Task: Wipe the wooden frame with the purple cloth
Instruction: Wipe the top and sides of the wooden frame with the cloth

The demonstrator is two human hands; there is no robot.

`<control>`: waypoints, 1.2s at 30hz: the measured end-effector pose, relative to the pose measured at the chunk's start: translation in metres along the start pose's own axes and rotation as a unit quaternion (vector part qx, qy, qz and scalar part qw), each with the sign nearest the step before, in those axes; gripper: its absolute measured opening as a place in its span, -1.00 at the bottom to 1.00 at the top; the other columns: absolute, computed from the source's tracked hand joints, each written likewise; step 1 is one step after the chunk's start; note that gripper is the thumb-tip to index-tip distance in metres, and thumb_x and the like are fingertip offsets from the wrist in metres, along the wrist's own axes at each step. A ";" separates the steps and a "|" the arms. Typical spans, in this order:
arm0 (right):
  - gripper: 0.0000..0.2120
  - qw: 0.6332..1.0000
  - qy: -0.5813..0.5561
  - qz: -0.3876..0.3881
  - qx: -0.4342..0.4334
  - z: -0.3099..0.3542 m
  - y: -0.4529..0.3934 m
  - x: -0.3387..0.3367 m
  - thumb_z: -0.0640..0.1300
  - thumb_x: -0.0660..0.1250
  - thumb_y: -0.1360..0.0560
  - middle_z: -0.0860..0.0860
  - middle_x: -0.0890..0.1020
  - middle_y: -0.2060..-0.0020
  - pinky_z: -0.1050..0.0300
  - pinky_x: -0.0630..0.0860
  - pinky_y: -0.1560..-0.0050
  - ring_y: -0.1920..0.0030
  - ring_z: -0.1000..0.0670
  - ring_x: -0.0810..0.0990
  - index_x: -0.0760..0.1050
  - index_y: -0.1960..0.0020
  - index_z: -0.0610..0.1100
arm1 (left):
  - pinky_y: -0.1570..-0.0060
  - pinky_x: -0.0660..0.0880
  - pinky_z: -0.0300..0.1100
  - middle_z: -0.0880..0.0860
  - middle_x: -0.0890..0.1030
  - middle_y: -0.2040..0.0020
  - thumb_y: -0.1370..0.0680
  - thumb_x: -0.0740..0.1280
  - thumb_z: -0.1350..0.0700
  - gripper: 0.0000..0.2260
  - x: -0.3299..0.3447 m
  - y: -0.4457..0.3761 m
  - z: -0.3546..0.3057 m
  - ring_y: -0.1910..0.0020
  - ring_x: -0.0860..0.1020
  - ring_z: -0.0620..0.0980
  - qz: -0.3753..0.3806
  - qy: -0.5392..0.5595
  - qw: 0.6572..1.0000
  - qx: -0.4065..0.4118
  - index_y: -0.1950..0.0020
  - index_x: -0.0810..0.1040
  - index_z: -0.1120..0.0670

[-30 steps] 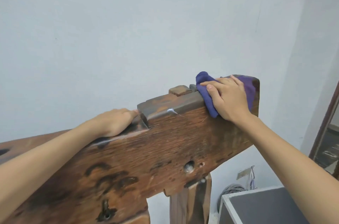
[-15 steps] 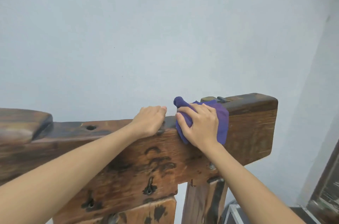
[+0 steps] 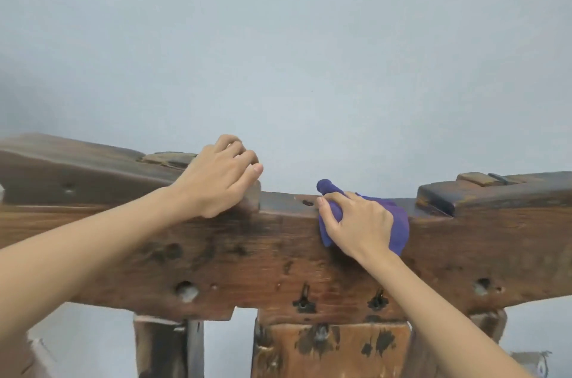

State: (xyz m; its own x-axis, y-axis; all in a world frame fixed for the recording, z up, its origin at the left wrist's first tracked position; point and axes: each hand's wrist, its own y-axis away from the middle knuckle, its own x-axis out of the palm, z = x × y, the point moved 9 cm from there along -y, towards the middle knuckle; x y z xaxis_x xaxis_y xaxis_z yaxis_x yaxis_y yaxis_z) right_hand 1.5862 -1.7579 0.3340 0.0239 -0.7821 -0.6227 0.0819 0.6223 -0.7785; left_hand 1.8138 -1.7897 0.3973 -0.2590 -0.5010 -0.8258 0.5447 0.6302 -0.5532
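A dark, worn wooden frame point(image 3: 278, 266) spans the whole view, a thick top beam on upright posts. My right hand point(image 3: 359, 222) presses a crumpled purple cloth point(image 3: 399, 229) onto the beam's lowered middle section, draped over its top front edge. One end of the cloth sticks up past my fingers. My left hand point(image 3: 219, 179) grips the raised step of the beam to the left, fingers curled over its top edge, a short way from the cloth.
A plain pale wall point(image 3: 278, 52) stands close behind the frame. Raised blocks point(image 3: 476, 179) sit on the beam's top at right and left. Upright posts point(image 3: 167, 346) and a lower wooden panel point(image 3: 334, 349) hang below the beam.
My right hand has slid the cloth leftward along the beam, from the right end into the lowered middle. My left hand shifted left onto the raised step. The view panned left.
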 end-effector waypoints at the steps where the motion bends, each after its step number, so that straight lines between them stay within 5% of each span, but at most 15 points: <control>1: -0.62 1.000 -0.009 0.005 -0.003 0.020 0.000 0.004 0.30 0.11 -0.58 0.15 0.73 0.18 0.17 0.28 0.36 0.24 -0.09 0.69 0.67 -0.01 0.21 | -0.22 0.43 0.07 0.01 0.55 -0.07 -0.61 -0.25 -0.20 -0.38 -0.006 0.009 0.025 -0.34 0.34 0.10 -0.005 -0.018 1.000 -0.020 -0.16 0.54 0.03; 7: -0.66 0.985 -0.124 0.038 0.112 0.106 -0.012 0.034 0.11 0.06 -0.67 0.05 0.74 0.08 0.03 0.35 0.22 0.05 -0.20 0.67 0.63 -0.10 0.21 | -0.42 0.22 0.11 0.14 0.50 -0.40 -0.55 -0.23 -0.30 -0.30 -0.028 0.095 0.199 -0.57 0.19 0.14 0.025 -0.099 0.972 -0.211 -0.32 0.52 0.02; 12: -0.65 0.929 -0.286 -0.003 0.233 0.135 -0.023 0.033 0.13 0.04 -0.69 0.04 0.67 0.05 0.02 0.31 0.08 -0.10 -0.23 0.61 0.61 -0.17 0.25 | -0.24 0.42 0.06 0.10 0.63 -0.16 -0.60 -0.23 -0.22 -0.38 -0.053 0.126 0.251 -0.26 0.50 0.15 -0.026 -0.125 0.970 -0.209 -0.16 0.55 0.02; 15: -0.65 0.950 -0.280 0.031 0.134 0.212 -0.038 0.028 0.20 0.02 -0.67 0.07 0.69 0.00 0.01 0.35 0.10 -0.05 -0.21 0.61 0.58 -0.15 0.22 | -0.05 0.47 0.01 0.07 0.65 -0.04 -0.66 -0.14 -0.15 -0.49 -0.053 0.121 0.248 -0.08 0.60 0.15 -0.057 -0.134 0.971 -0.192 -0.05 0.56 0.03; 17: -0.64 0.967 -0.237 0.050 0.075 0.262 -0.047 0.026 0.23 0.02 -0.65 0.08 0.66 -0.21 -0.02 0.39 0.07 -0.12 -0.22 0.61 0.54 -0.22 0.22 | 0.02 0.49 0.00 0.04 0.66 -0.05 -0.66 -0.15 -0.16 -0.49 -0.051 0.117 0.255 -0.07 0.60 0.16 -0.047 -0.092 0.976 -0.189 -0.05 0.55 0.01; 20: -0.63 0.973 -0.223 0.064 0.008 0.339 -0.057 0.027 0.22 0.03 -0.64 0.16 0.57 -0.37 -0.01 0.36 0.07 -0.18 -0.21 0.63 0.53 -0.29 0.28 | -0.09 0.42 -0.03 -0.03 0.69 -0.16 -0.67 -0.19 -0.15 -0.42 -0.054 0.122 0.289 -0.18 0.58 0.10 -0.038 0.062 0.974 -0.216 -0.14 0.63 -0.06; 22: -0.64 0.974 -0.219 0.047 -0.024 0.384 -0.061 0.027 0.20 0.07 -0.63 0.16 0.62 -0.29 0.02 0.35 0.13 -0.10 -0.17 0.67 0.55 -0.29 0.26 | -0.15 0.40 -0.04 -0.06 0.71 -0.14 -0.70 -0.16 -0.11 -0.42 -0.056 0.125 0.301 -0.18 0.59 0.04 -0.077 0.122 0.963 -0.228 -0.13 0.67 -0.05; 25: -0.69 0.978 -0.199 -0.029 -0.047 0.440 -0.059 0.016 0.11 0.13 -0.56 0.11 0.71 -0.04 0.08 0.38 0.28 0.15 -0.13 0.71 0.63 -0.08 0.14 | 0.09 0.38 0.00 -0.02 0.70 0.09 -0.61 -0.23 -0.22 -0.39 -0.056 0.124 0.312 0.00 0.62 0.09 -0.137 0.098 0.958 -0.232 -0.04 0.58 0.00; 27: -0.72 0.973 -0.206 -0.083 -0.063 0.465 -0.053 0.010 0.00 0.17 -0.50 0.07 0.74 0.01 0.13 0.45 0.34 0.25 -0.09 0.70 0.66 0.02 0.06 | 0.18 0.35 0.00 -0.02 0.64 0.23 -0.58 -0.20 -0.28 -0.46 -0.052 0.128 0.324 0.16 0.59 0.04 -0.173 0.214 0.934 -0.228 0.04 0.46 0.01; 32: -0.73 0.952 -0.233 -0.155 -0.121 0.484 -0.038 0.012 -0.13 0.25 -0.46 -0.03 0.71 -0.22 0.06 0.61 0.00 -0.04 -0.04 0.73 0.69 -0.04 -0.04 | 0.13 0.44 -0.02 -0.14 0.55 0.29 -0.65 0.00 -0.18 -0.65 -0.045 0.146 0.336 0.27 0.51 -0.09 -0.208 0.390 0.866 -0.233 0.17 0.39 -0.01; 36: -0.65 0.935 -0.233 -0.166 -0.208 0.487 -0.024 0.014 -0.13 0.29 -0.44 -0.02 0.56 -0.42 0.10 0.44 -0.39 -0.31 -0.02 0.60 0.64 -0.19 -0.07 | -0.22 0.48 -0.04 -0.06 0.65 -0.08 -0.67 -0.05 -0.21 -0.57 -0.040 0.163 0.329 -0.11 0.60 -0.12 -0.170 0.389 0.869 -0.254 -0.11 0.53 -0.03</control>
State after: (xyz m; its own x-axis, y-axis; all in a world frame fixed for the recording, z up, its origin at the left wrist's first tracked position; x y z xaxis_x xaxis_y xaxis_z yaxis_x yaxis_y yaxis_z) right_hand 2.0700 -1.8000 0.3826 0.5054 -0.8037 -0.3140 -0.2304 0.2250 -0.9467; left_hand 2.1755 -1.8625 0.3759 -0.9044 -0.2817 -0.3204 -0.0398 0.8035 -0.5940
